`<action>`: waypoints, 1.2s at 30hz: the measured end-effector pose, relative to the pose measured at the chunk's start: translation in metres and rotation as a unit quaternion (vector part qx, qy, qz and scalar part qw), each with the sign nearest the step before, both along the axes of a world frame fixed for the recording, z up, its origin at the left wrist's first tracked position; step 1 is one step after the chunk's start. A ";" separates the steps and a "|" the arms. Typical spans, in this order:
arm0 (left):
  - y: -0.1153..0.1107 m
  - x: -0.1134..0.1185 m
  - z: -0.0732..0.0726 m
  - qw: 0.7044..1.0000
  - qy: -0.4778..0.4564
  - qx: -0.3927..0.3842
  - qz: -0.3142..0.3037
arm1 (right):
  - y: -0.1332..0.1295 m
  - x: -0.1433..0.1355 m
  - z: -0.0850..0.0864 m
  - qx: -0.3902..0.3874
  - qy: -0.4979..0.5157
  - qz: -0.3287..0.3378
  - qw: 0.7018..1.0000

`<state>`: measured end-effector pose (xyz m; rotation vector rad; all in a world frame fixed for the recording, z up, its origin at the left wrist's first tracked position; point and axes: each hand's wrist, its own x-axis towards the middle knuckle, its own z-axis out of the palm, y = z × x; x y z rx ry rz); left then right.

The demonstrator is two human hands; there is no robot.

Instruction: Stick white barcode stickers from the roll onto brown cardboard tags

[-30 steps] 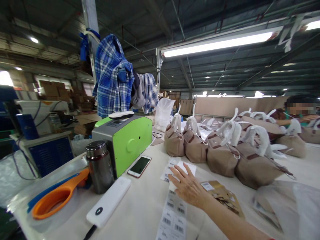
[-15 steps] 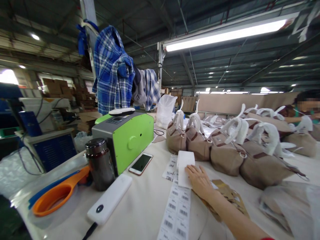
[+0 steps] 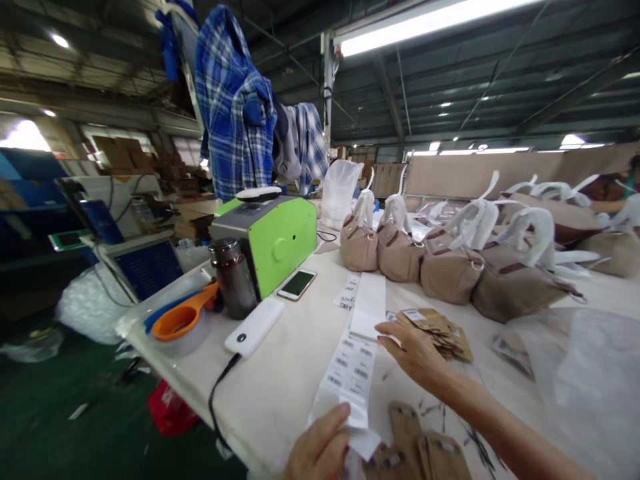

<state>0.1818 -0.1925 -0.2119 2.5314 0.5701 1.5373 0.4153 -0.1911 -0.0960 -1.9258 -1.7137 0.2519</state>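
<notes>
Phone on bench, just left of center. Left hand, bottom center, pinching label strip, which runs up mid-frame. Right hand, center-right, fingertips at strip's edge, can't tell if gripping; tan bags at right.

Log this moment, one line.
left hand: at label strip's near end | right hand: open, beside white paper | brown tags: near both hands
</notes>
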 end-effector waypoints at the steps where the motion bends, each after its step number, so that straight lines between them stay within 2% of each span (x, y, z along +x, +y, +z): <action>1: 0.002 0.000 0.001 0.995 -0.005 0.102 -0.020 | -0.011 -0.009 0.002 -0.004 0.032 0.015 0.999; 3: 0.005 -0.003 0.006 0.986 0.024 0.162 -0.016 | -0.033 -0.027 0.005 -0.014 0.095 0.041 0.995; 7: 0.000 -0.009 0.023 0.984 0.051 0.173 -0.010 | -0.066 -0.060 0.003 -0.033 0.209 0.054 0.976; 10: -0.011 -0.011 0.035 0.983 0.030 0.175 -0.047 | -0.079 -0.072 -0.007 -0.019 0.278 0.031 0.960; 12: -0.021 -0.009 0.044 0.992 0.016 0.089 -0.083 | -0.085 -0.074 -0.017 0.016 0.296 0.007 0.955; 14: -0.032 -0.006 0.054 0.991 -0.015 -0.091 -0.101 | -0.092 -0.074 -0.025 0.063 0.289 -0.011 0.955; 15: -0.037 -0.004 0.059 0.974 -0.041 -0.197 -0.104 | -0.095 -0.075 -0.028 0.086 0.279 -0.015 0.956; 16: -0.042 -0.002 0.064 0.945 -0.075 -0.299 -0.108 | -0.099 -0.075 -0.029 0.108 0.267 -0.016 0.958; 19: -0.054 0.000 0.079 0.815 -0.167 -0.530 -0.164 | -0.112 -0.079 -0.029 0.158 0.230 -0.005 0.960; 22: -0.062 0.000 0.088 0.687 -0.235 -0.647 -0.230 | -0.121 -0.083 -0.023 0.197 0.206 0.007 0.959; 24: -0.065 -0.001 0.091 0.635 -0.262 -0.684 -0.247 | -0.127 -0.086 -0.019 0.213 0.197 0.011 0.957; 30: -0.074 -0.007 0.096 0.581 -0.283 -0.722 -0.245 | -0.141 -0.083 -0.005 0.199 0.212 -0.001 0.957; 36: -0.083 -0.004 0.093 0.548 -0.277 -0.757 -0.225 | -0.151 -0.077 -0.006 0.192 0.244 -0.036 0.950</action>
